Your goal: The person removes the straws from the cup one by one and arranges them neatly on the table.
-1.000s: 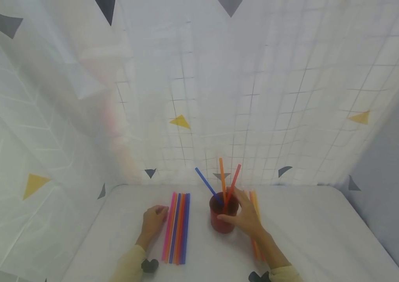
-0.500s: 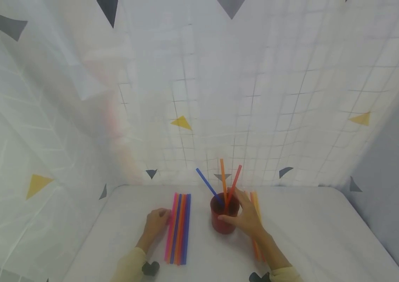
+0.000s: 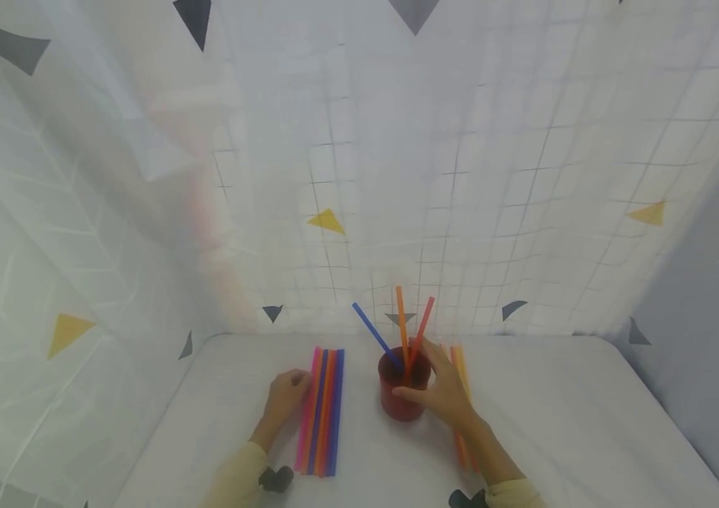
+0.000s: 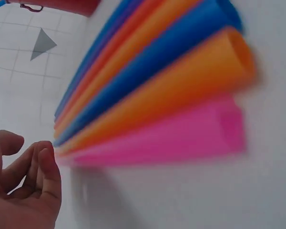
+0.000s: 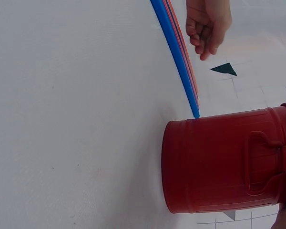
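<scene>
In the head view my right hand (image 3: 440, 395) grips a small red pot (image 3: 402, 406), thumb on the near side and fingers round the far rim. The pot, which has a side handle in the right wrist view, stands upright. A blue straw (image 3: 372, 330), an orange straw (image 3: 401, 314) and a red straw (image 3: 423, 324) lean in it. Left of the pot lies a row of several straws (image 3: 327, 416), side by side. My left hand (image 3: 286, 398) is at their left edge, loosely curled fingers right by the pink straw (image 4: 200, 136). Its thumb is apart from the fingers in the left wrist view.
Several orange and yellow straws (image 3: 458, 363) lie right of the pot, partly hidden under my right hand and forearm. Everything rests on a white table (image 3: 562, 423). A pale curtain (image 3: 492, 176) with grid lines and triangles hangs behind the table's far edge.
My left hand has moved slightly right, closer against the pink straw. My right hand keeps its hold on the pot, and the straws in it stand as before.
</scene>
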A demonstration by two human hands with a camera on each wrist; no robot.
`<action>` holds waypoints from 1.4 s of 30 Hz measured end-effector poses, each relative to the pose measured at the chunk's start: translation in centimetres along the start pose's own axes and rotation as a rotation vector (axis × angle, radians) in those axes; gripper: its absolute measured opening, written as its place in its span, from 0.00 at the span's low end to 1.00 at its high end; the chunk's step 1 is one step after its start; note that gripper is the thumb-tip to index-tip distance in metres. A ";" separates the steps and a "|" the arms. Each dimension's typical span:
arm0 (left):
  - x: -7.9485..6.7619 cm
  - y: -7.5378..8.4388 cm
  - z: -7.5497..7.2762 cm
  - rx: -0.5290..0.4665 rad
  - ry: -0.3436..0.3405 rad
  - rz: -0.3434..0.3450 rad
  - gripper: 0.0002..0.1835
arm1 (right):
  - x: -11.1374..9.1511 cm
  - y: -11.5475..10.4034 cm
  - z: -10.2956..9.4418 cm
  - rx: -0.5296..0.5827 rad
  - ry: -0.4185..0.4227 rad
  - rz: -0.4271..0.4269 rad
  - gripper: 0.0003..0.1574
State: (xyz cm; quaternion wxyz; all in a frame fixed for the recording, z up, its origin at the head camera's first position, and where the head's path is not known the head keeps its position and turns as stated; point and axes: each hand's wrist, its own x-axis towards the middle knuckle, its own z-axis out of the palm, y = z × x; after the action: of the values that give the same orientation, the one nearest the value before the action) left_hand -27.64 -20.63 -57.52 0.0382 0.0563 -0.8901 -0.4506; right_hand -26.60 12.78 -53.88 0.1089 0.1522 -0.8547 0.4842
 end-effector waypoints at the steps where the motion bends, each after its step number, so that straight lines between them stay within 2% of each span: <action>1: 0.1 0.3 0.1 -0.018 0.003 0.001 0.15 | 0.0 0.0 0.0 0.002 -0.004 0.002 0.61; 6: 0.6 2.3 0.7 -0.112 -0.015 0.068 0.14 | 0.1 -0.1 -0.1 0.003 -0.023 0.007 0.60; 10: 0.7 4.5 1.1 -0.212 -0.047 0.168 0.13 | 0.1 -0.2 -0.1 0.006 -0.023 0.010 0.60; 15: 1.2 6.6 2.5 -0.359 -0.109 0.250 0.15 | 0.1 -0.2 -0.2 0.004 -0.009 0.012 0.62; 17: 1.2 7.2 3.1 -0.406 -0.124 0.249 0.16 | 0.1 -0.2 -0.2 0.003 -0.007 0.002 0.62; 19: 1.1 7.9 3.7 -0.411 -0.120 0.244 0.16 | 0.1 -0.2 -0.1 0.000 -0.010 -0.016 0.62; 26: 0.4 10.4 4.9 -0.333 -0.074 0.213 0.19 | 0.1 -0.1 0.0 -0.002 -0.001 -0.034 0.63; 33: 0.2 12.2 5.6 -0.474 -0.113 0.252 0.17 | -0.1 -0.3 -0.3 0.021 -0.002 -0.069 0.61; 42: 0.1 13.2 6.6 -0.447 -0.070 0.167 0.13 | -0.1 -0.4 -0.2 0.005 -0.011 -0.028 0.60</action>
State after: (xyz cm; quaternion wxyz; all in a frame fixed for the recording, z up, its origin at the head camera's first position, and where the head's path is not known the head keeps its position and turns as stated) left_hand -29.44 -7.60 -50.80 0.0560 -0.0432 -0.7706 -0.6334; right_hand -26.40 12.83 -53.50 0.1108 0.1671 -0.8519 0.4839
